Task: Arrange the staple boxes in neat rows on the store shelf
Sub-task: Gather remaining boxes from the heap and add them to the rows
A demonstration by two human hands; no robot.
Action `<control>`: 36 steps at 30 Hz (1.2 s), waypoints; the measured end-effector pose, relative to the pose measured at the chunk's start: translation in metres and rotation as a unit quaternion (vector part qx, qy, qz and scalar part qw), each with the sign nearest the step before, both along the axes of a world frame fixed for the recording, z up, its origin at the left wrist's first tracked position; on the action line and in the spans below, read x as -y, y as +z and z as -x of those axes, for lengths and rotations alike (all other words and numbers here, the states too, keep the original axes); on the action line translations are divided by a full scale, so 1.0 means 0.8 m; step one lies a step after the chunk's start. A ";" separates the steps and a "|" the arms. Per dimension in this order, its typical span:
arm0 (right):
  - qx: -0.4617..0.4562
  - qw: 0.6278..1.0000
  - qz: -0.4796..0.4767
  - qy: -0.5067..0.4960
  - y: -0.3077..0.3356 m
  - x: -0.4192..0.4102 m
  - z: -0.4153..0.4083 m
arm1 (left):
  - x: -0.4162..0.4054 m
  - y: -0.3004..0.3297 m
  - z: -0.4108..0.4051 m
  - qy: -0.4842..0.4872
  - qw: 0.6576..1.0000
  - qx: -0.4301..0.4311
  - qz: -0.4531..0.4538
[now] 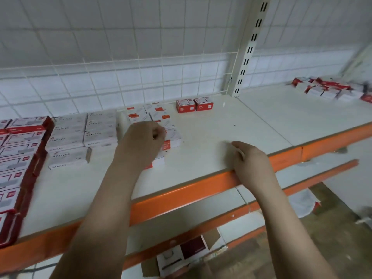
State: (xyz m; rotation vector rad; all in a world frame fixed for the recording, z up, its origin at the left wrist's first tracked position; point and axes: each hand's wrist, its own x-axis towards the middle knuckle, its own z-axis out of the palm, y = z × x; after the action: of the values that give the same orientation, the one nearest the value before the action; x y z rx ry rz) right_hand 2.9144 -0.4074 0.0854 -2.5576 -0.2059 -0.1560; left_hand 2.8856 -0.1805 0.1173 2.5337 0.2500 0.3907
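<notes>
Left hand [144, 140] fisted, right hand [250, 161] loosely curled

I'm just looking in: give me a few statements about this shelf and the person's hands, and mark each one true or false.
1. Two red boxes stand side by side near the wire back grid. True.
2. The right hand holds a staple box. False: it rests on the shelf by the orange front edge, holding nothing.
3. The left hand is over the small white-and-red boxes. True.
4. The grey boxes marked STAPLES lie right of the two red boxes. False: they lie to the left.
5. A loose heap of boxes sits far right on the shelf. True.
</notes>
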 end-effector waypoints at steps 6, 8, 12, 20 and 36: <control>0.011 0.998 0.021 -0.064 0.001 0.089 -0.008 | 0.086 0.000 -0.040 -0.067 0.998 -0.001 -0.002; 0.012 0.996 0.008 -0.084 0.000 0.124 -0.015 | 0.120 0.001 -0.056 -0.079 0.997 0.000 -0.009; 0.025 0.995 -0.008 -0.097 -0.006 0.209 -0.039 | 0.201 -0.005 -0.093 -0.099 0.995 -0.002 -0.005; 0.004 0.997 0.020 -0.072 0.003 0.417 -0.120 | 0.409 -0.022 -0.175 -0.072 0.997 -0.014 0.010; -0.050 0.998 0.005 -0.026 0.010 0.624 -0.337 | 0.602 0.003 -0.377 -0.036 0.999 -0.012 -0.005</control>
State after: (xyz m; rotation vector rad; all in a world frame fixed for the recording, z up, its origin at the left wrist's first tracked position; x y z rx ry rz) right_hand 3.1840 -0.9062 0.0932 -2.5739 -0.1037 -0.0468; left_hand 3.1872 -0.6624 0.1198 2.5512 0.1645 0.3341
